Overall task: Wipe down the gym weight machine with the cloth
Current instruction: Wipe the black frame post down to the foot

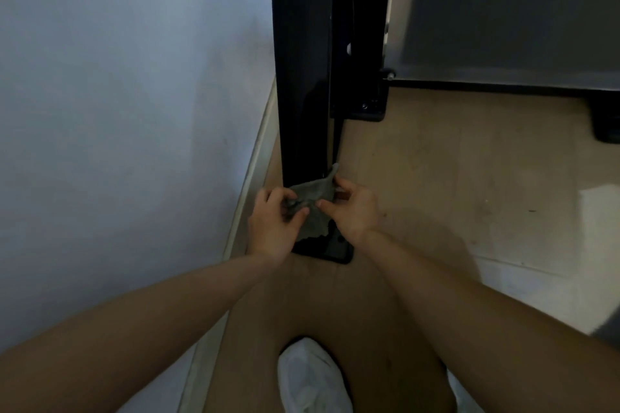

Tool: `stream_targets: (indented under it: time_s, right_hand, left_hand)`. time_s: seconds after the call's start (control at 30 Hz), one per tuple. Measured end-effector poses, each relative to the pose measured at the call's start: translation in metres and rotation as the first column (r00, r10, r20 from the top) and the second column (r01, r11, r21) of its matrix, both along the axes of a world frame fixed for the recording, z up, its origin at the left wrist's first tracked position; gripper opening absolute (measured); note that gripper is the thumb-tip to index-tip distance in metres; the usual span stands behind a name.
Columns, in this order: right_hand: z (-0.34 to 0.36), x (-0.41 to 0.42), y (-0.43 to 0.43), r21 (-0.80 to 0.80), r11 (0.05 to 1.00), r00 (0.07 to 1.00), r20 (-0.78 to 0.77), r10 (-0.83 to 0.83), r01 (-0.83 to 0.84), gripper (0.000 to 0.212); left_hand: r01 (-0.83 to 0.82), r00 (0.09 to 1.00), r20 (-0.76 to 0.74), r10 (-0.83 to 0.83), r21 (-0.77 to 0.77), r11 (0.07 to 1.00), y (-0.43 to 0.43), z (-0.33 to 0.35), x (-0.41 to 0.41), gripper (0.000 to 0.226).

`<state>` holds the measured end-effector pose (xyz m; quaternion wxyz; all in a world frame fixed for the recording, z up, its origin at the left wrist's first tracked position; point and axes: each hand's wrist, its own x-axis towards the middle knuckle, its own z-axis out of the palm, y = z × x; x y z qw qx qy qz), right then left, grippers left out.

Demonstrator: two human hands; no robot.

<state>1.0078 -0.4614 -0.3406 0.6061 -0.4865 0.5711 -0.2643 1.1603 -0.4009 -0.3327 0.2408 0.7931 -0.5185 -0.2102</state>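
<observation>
Both hands, left hand (pixel 273 225) and right hand (pixel 352 208), pinching grey cloth (pixel 313 203) against near foot of black machine upright (pixel 303 77). Best bunched flat first, then pressed firmly along frame.

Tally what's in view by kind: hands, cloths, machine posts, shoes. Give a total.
Hands: 2, left hand and right hand, both gripping the cloth
Cloths: 1, grey cloth
Machine posts: 1, black post
Shoes: 1 clear, white shoe
Total: 5
</observation>
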Motion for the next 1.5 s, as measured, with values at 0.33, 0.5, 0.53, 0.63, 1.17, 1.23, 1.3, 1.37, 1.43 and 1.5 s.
stream_targets:
  time_s: [0.33, 0.5, 0.53, 0.63, 1.17, 1.23, 1.3, 1.37, 1.43, 1.5]
  right_hand:
    - [-0.015, 0.004, 0.033, 0.0, 0.999, 0.996, -0.079, -0.033, 0.033, 0.028]
    - [0.009, 0.012, 0.005, -0.12, 0.977, 0.985, 0.015, -0.173, 0.174, 0.024]
    - [0.016, 0.014, -0.002, -0.138, 0.971, 0.98, 0.036, -0.194, 0.197, 0.032]
    - [0.032, 0.015, -0.021, -0.156, 0.952, 0.961, 0.123, -0.248, 0.265, 0.045]
    - [0.149, 0.011, -0.157, -0.907, 0.414, 0.96, -0.178, -0.216, -0.075, 0.044]
    - [0.157, 0.004, -0.175, -0.917, 0.304, 0.917, -0.332, -0.222, -0.259, 0.041]
    - [0.169, -0.001, -0.19, -0.887, 0.225, 0.861, -0.452, -0.235, -0.404, 0.038]
    - [0.184, -0.002, -0.203, -0.852, 0.182, 0.817, -0.522, -0.245, -0.49, 0.033]
    - [0.197, 0.002, -0.212, -0.816, 0.142, 0.771, -0.577, -0.27, -0.561, 0.026]
    - [0.21, 0.007, -0.22, -0.777, 0.086, 0.731, -0.618, -0.29, -0.623, 0.017]
  left_hand:
    - [-0.174, 0.979, -0.09, 0.185, 0.124, 0.977, -0.002, -0.011, -0.011, 0.026]
    - [-0.117, 0.989, -0.1, 0.106, -0.114, 0.987, -0.037, 0.025, -0.011, 0.021]
    - [-0.099, 0.991, -0.103, 0.083, -0.163, 0.982, -0.042, 0.031, -0.009, 0.021]
    - [-0.083, 0.993, -0.105, 0.057, -0.258, 0.962, -0.058, 0.042, -0.004, 0.023]
    - [-0.277, 0.901, -0.427, 0.074, -0.437, 0.856, -0.183, 0.133, 0.006, 0.009]
    - [-0.269, 0.877, -0.479, 0.032, -0.435, 0.859, -0.198, 0.145, 0.01, 0.012]
    - [-0.263, 0.841, -0.541, -0.018, -0.437, 0.86, -0.21, 0.158, 0.013, 0.015]
    - [-0.256, 0.8, -0.595, -0.071, -0.447, 0.857, -0.22, 0.169, 0.014, 0.017]
    - [-0.253, 0.756, -0.644, -0.119, -0.455, 0.854, -0.23, 0.177, 0.015, 0.02]
    - [-0.217, 0.725, -0.666, -0.176, -0.463, 0.859, -0.237, 0.183, 0.017, 0.026]
